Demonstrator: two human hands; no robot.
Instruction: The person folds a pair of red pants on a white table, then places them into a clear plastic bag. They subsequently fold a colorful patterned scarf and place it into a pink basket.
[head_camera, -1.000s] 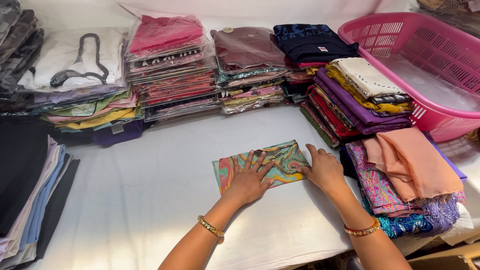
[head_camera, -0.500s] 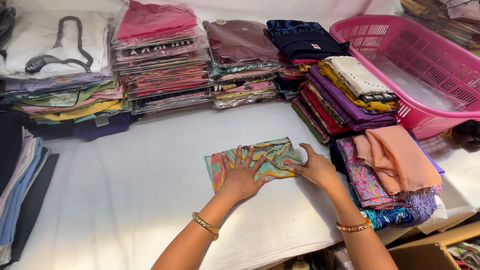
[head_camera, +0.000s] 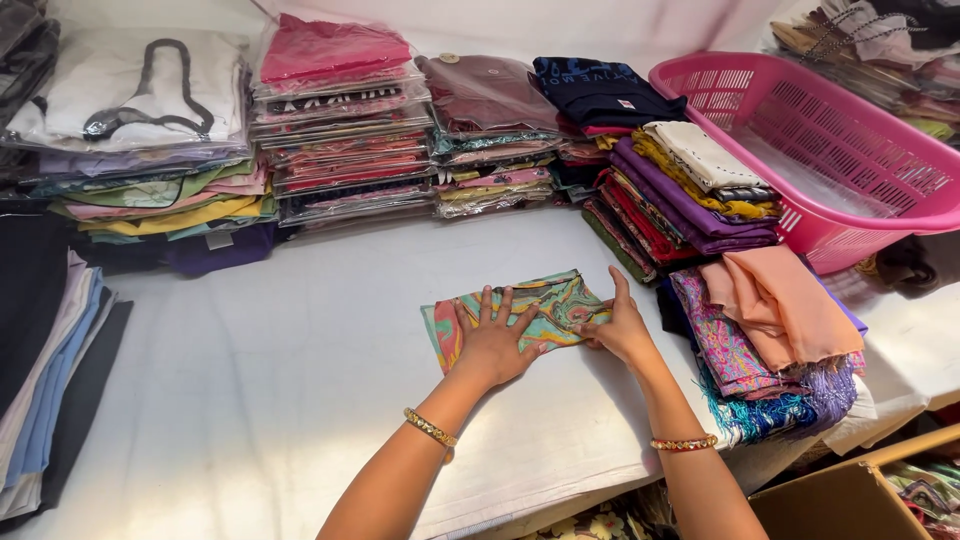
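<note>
Folded multicolour cloth (head_camera: 530, 310) lies flat on white counter (head_camera: 250, 360), centre frame. Left hand (head_camera: 492, 342) pressed on it, fingers spread, open. Right hand (head_camera: 620, 328) open too, on cloth's right edge. Pink basket (head_camera: 800, 150) upper right; wrapped garment stacks (head_camera: 340, 120) along top.

Clear plastic garment packs (head_camera: 340, 130) stacked along the back of the table, pinks and reds inside; flat white pack with a black print (head_camera: 140, 95) far left; brown cardboard box (head_camera: 850, 495) bottom right corner.
</note>
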